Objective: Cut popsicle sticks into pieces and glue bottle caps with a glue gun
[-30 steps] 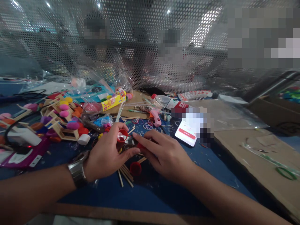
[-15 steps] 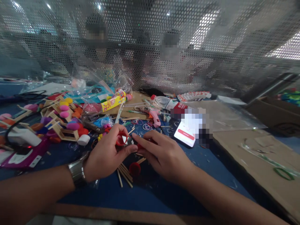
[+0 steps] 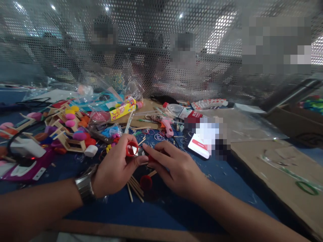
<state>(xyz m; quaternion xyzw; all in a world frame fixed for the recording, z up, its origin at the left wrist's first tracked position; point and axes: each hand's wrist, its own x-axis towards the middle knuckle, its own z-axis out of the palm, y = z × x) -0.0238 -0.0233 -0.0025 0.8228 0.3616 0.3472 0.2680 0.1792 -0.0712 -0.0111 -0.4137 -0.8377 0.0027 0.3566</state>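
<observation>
Red round plastic cap (image 3: 131,149), its hollow face bright inside, sits in the left hand (image 3: 113,169) near the middle of my head-camera feed, raised over the blue tabletop (image 3: 181,215). Reading across from the left, I see a glossy purple box (image 3: 25,170) with a white blocky plug (image 3: 30,148) and a small red light near it. Next comes a heap of pale wooden-stick frames (image 3: 62,138) among pink, yellow, orange and red rounded pieces, with a white round cap (image 3: 91,151) just beside it. A silver metal watch (image 3: 84,185) circles the left wrist. I see that hand curled round the red cap, thumb reaching past it toward a small shiny piece (image 3: 139,152) that I cannot make out well. Behind lies a yellow printed packet (image 3: 122,110). Nearer me, thin wooden sticks (image 3: 136,188) lie beside a dark red round cap (image 3: 146,182). The right hand (image 3: 183,164) pinches a small red piece (image 3: 150,157), mostly hidden by its fingers; I cannot tell whether it touches the shiny one. Beyond are a pink plastic glue gun (image 3: 168,127), a clear red-labelled plastic bottle (image 3: 185,113) and a lit, partly blurred phone (image 3: 199,146). At far right, brown flat cardboard (image 3: 285,171) bears a green ring (image 3: 306,188)
</observation>
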